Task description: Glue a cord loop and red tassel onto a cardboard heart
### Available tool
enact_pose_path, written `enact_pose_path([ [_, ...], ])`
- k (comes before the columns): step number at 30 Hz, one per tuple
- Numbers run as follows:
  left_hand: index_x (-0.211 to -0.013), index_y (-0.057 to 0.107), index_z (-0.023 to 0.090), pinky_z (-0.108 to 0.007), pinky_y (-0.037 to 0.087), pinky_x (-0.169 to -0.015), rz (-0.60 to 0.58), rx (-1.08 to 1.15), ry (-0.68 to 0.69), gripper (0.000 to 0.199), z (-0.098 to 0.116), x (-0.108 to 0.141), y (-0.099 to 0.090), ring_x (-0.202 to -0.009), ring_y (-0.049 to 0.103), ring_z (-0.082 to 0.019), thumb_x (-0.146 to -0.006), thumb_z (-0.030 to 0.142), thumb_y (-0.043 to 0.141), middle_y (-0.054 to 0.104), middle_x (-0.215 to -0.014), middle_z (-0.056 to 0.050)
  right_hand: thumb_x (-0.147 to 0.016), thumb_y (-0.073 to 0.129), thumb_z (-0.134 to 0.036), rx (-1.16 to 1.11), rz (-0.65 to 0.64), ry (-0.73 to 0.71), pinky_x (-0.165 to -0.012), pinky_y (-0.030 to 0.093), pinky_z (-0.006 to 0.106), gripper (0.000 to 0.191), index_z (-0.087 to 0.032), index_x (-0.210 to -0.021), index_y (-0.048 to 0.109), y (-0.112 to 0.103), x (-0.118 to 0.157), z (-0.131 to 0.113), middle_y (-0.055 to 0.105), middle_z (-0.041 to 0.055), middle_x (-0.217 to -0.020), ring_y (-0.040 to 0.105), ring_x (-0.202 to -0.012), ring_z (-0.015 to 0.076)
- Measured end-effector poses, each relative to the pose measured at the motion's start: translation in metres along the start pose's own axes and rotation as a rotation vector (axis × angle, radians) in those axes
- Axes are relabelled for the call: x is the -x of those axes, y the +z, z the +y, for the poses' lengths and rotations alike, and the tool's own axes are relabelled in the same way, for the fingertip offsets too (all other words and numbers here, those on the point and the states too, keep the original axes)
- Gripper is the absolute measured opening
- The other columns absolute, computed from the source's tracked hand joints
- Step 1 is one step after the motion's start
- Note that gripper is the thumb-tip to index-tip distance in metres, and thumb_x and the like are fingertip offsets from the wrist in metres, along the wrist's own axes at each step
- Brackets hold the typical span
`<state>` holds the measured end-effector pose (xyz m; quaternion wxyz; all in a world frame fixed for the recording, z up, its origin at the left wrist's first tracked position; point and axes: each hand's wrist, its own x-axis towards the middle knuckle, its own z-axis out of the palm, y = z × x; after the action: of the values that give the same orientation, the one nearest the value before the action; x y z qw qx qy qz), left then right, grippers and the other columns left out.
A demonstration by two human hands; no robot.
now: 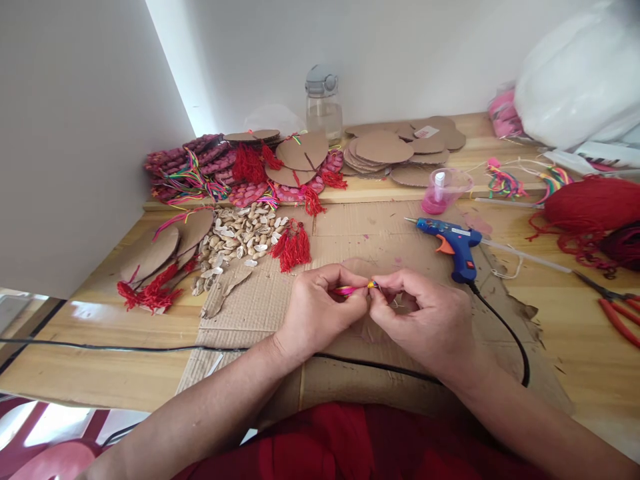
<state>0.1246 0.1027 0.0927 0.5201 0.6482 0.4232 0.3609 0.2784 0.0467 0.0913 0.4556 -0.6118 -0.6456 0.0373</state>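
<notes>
Over the brown cardboard sheet (240,313), my two hands meet at their fingertips. My left hand (325,307) pinches a small bundle of pink and yellow cords (344,291). At the bundle's right end, my right hand (425,313) closes thumb and fingers on its yellow and blue tip (373,285). A thin pale strand hangs by the right fingers. Most of the bundle is hidden inside the left hand.
Peanut shells (240,233) and red tassels (293,247) lie beyond my left hand. A blue glue gun (457,247) rests at right, its black cable (515,347) running under my wrists. Red-handled pliers (617,310), red yarn (595,207), a pink cup (445,190) and cardboard discs (383,147) surround them.
</notes>
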Motion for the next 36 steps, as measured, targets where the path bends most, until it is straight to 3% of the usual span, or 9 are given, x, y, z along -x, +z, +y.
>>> enact_pose_path([
  [9, -0.085, 0.076, 0.014, -0.020, 0.055, -0.064, -0.032, 0.100, -0.007, 0.011, -0.003, -0.003, -0.001, -0.073, 0.073, -0.014, -0.075, 0.017, 0.073, 0.079, -0.085, -0.005, -0.080, 0.069, -0.015, -0.140, -0.021, 0.083, -0.038, 0.031, 0.024, 0.007, -0.016, -0.084, 0.074, 0.002, 0.000, 0.005, 0.072, 0.0015, -0.068, 0.053, -0.047, 0.0089],
  [17, -0.085, 0.074, 0.014, -0.020, 0.055, -0.066, -0.066, 0.135, -0.008, 0.010, -0.004, -0.006, -0.003, -0.074, 0.072, -0.014, -0.078, 0.020, 0.073, 0.079, -0.085, -0.006, -0.081, 0.070, -0.014, -0.053, 0.013, -0.014, -0.040, 0.033, 0.026, 0.006, -0.015, -0.085, 0.074, 0.000, -0.001, 0.004, 0.069, 0.0009, -0.063, 0.051, -0.046, 0.0089],
  [23, -0.079, 0.072, 0.013, -0.020, 0.052, -0.057, 0.004, 0.055, -0.015, 0.009, -0.001, -0.002, 0.001, -0.067, 0.070, -0.015, -0.071, 0.018, 0.073, 0.077, -0.078, -0.006, -0.080, 0.070, -0.013, 0.027, 0.021, -0.082, -0.044, 0.037, 0.027, 0.006, -0.015, -0.083, 0.074, 0.000, 0.001, 0.001, 0.072, 0.0021, -0.068, 0.046, -0.044, 0.0083],
  [36, -0.085, 0.073, 0.015, -0.021, 0.054, -0.062, -0.097, 0.278, -0.120, 0.012, 0.000, -0.007, -0.004, -0.065, 0.069, -0.012, -0.075, 0.021, 0.075, 0.075, -0.077, -0.003, -0.082, 0.071, -0.018, -0.178, -0.023, 0.107, -0.046, 0.045, 0.023, 0.010, -0.015, -0.090, 0.077, 0.004, -0.001, 0.011, 0.072, 0.0013, -0.069, 0.054, -0.049, 0.0090],
])
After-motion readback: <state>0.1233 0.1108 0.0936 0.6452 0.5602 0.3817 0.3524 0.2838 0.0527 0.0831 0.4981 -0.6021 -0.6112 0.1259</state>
